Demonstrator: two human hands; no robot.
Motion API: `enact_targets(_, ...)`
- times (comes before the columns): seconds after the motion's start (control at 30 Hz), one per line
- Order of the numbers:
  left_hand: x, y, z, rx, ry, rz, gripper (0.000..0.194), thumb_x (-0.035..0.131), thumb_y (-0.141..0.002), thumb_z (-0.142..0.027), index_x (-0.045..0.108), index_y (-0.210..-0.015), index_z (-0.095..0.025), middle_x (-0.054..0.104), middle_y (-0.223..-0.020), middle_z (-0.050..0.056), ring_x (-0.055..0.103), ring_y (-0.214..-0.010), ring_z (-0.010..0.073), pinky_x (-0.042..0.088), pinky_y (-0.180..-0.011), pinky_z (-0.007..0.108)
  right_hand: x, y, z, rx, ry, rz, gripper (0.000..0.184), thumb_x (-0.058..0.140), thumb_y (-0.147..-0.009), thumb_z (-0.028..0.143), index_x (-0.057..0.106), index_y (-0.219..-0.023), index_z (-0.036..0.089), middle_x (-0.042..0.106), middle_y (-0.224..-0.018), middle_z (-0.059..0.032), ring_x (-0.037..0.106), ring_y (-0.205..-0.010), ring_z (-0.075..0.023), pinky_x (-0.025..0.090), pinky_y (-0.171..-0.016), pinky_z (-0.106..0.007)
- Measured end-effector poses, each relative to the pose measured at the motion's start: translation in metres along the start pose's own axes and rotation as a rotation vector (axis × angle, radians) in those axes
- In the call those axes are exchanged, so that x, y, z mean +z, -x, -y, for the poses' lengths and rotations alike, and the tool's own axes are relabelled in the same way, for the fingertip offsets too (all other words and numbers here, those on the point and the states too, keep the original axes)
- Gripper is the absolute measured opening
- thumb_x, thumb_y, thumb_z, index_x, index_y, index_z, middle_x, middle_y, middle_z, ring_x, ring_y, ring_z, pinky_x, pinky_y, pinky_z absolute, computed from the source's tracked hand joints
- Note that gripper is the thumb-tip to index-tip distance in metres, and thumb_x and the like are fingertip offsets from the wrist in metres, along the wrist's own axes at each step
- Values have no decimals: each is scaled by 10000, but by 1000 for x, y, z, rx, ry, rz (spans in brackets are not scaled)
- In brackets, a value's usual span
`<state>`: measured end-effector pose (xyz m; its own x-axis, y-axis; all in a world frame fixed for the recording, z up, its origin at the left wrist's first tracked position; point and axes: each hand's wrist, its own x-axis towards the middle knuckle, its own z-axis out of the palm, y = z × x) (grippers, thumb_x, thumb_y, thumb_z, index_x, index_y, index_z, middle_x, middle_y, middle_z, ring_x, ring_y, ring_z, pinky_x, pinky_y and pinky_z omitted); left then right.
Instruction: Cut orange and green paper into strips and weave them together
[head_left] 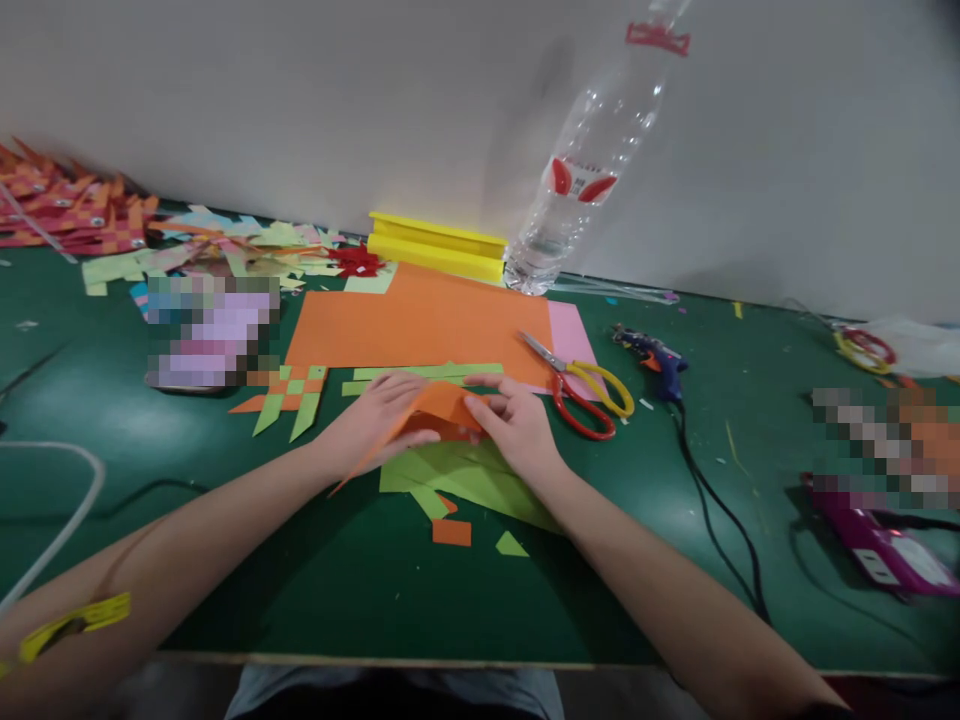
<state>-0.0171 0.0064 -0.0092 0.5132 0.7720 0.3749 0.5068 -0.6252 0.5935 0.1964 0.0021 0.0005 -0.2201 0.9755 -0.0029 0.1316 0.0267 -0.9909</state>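
Note:
An orange paper strip (448, 402) curves between my two hands above the table. My left hand (379, 420) grips its left part, and a thin end of the strip hangs down past the wrist. My right hand (517, 425) pinches the right part between thumb and fingers. Green paper (457, 485) lies under the hands. Behind them are light green strips (420, 377) and large orange sheets (412, 330). Scissors (577, 385) with one red and one yellow handle lie right of my right hand. A woven orange and green paper piece (289, 395) rests to the left.
A tall plastic bottle (577, 190) stands by the wall beside a folded yellow paper piece (439, 247). A glue gun (660, 365) with a black cord lies on the right, near a magenta power strip (874, 540). Paper scraps (262, 245), red-orange woven pieces (67, 205) and a phone (214, 335) occupy the left.

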Motion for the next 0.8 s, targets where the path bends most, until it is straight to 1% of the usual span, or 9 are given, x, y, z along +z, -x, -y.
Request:
enact_targets(0.1, -3, -1, 1, 48, -3, 70, 412, 515, -918, -499, 553, -1223, -226, 637, -1188, 91, 549, -1158, 285, 402, -999, 453, -2, 4, 2, -2, 55, 8, 255, 633, -816, 349, 619, -1021, 198, 633, -558, 44, 594, -440, -108, 459, -454, -228)
enact_targets(0.17, -6, 1, 1, 41, 16, 97, 478, 517, -924, -495, 460, -1338, -262, 609, -1244, 86, 543, -1168, 275, 410, -995, 438, -3, 6, 1, 2, 104, 25, 229, 620, -823, 338, 637, -1004, 199, 618, -545, 47, 591, -429, -108, 459, -453, -232)
enact_targets(0.27, -9, 4, 1, 24, 81, 121, 580, 570, -910, -450, 349, -1421, -286, 600, -1251, 88, 548, -1154, 260, 426, -984, 411, -4, 8, -2, -19, 176, 73, 209, 593, -842, 333, 656, -991, 202, 665, -646, 17, 613, -444, -105, 471, -475, -243)
enact_targets(0.33, -11, 5, 1, 3, 142, 129, 515, 616, -889, -409, 435, -1352, -277, 614, -1211, 81, 570, -1112, 248, 445, -957, 383, -4, 8, -4, -14, 174, 95, 212, 575, -853, 340, 662, -990, 203, 671, -688, 6, 624, -461, -105, 472, -477, -243)
enact_targets(0.43, -13, 5, -1, -86, 250, 116, 264, 652, -855, -389, 600, -1061, -234, 652, -1061, 49, 622, -961, 214, 487, -860, 328, -3, 9, -5, 23, 134, 113, 205, 571, -858, 338, 659, -988, 205, 637, -658, 21, 613, -463, -98, 477, -481, -239)
enact_targets(0.5, -15, 3, -1, -183, 296, 73, 229, 661, -826, -418, 597, -914, -217, 654, -933, 27, 630, -841, 193, 501, -765, 299, -2, 9, -4, 21, 122, 117, 203, 572, -862, 325, 644, -1019, 217, 594, -612, 46, 593, -457, -91, 484, -492, -240)
enact_targets(0.57, -17, 1, -1, -258, 321, 19, 255, 653, -805, -447, 559, -848, -214, 634, -864, 16, 621, -783, 186, 497, -699, 286, -2, 9, -3, -9, 106, 126, 217, 565, -872, 322, 624, -1062, 236, 540, -570, 68, 570, -455, -89, 488, -501, -242)
enact_targets(0.63, -20, 0, 1, -284, 337, -24, 267, 635, -803, -457, 520, -813, -216, 616, -847, 11, 611, -772, 181, 489, -680, 279, -2, 10, -3, -51, 81, 130, 222, 568, -875, 334, 617, -1074, 250, 513, -575, 72, 556, -470, -89, 495, -511, -244)
enact_targets(0.8, -23, 0, 3, -286, 277, -75, 257, 585, -825, -460, 500, -810, -218, 583, -834, 1, 590, -780, 179, 479, -724, 294, -3, 11, 2, -197, 159, 81, 266, 696, -779, 349, 638, -1017, 247, 637, -804, 7, 577, -606, -105, 519, -598, -265)
